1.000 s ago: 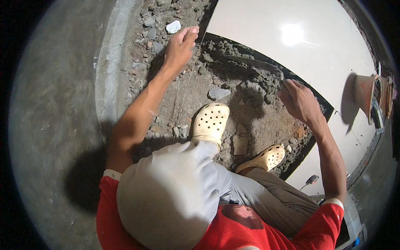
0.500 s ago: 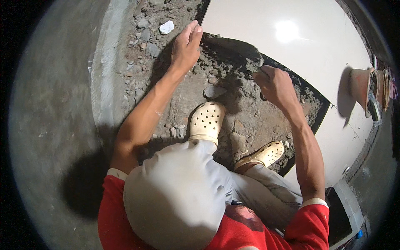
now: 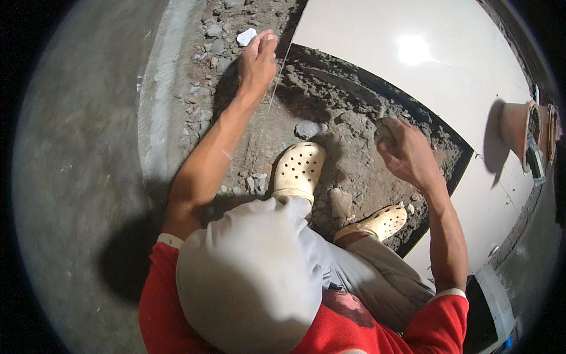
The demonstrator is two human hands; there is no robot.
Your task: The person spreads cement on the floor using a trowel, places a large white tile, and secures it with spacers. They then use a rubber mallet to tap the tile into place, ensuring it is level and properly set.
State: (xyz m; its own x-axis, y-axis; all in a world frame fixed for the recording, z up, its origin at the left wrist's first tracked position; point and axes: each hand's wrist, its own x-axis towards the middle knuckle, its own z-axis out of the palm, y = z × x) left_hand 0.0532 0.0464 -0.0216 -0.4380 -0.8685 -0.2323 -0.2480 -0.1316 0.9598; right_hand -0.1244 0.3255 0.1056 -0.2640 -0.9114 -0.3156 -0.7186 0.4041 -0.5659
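Observation:
My left hand [image 3: 257,62] hovers over the rubble beside the tile's left corner, fingers curled together. Whether anything is in them is hidden. A thin string [image 3: 272,97] runs just right of that hand, down across the dirt. My right hand [image 3: 407,150] is closed around what looks like a trowel, above rough grey mortar [image 3: 354,121]. Its blade is blurred and hard to separate from the mortar. Beyond lies a large, glossy cream floor tile [image 3: 365,41], its dark edge facing the mortar bed.
An orange-brown bucket [image 3: 514,127] with a tool in it stands on the tiles at right. A white stone chip [image 3: 246,37] lies among gravel at upper left. My cream clogs [image 3: 299,168] rest on the dirt. A concrete strip [image 3: 156,112] borders it at left.
My left hand has drawn back from the tile edge and curled its fingers. My right hand has moved right and nearer to me, and the dark blade shape has left the tile edge.

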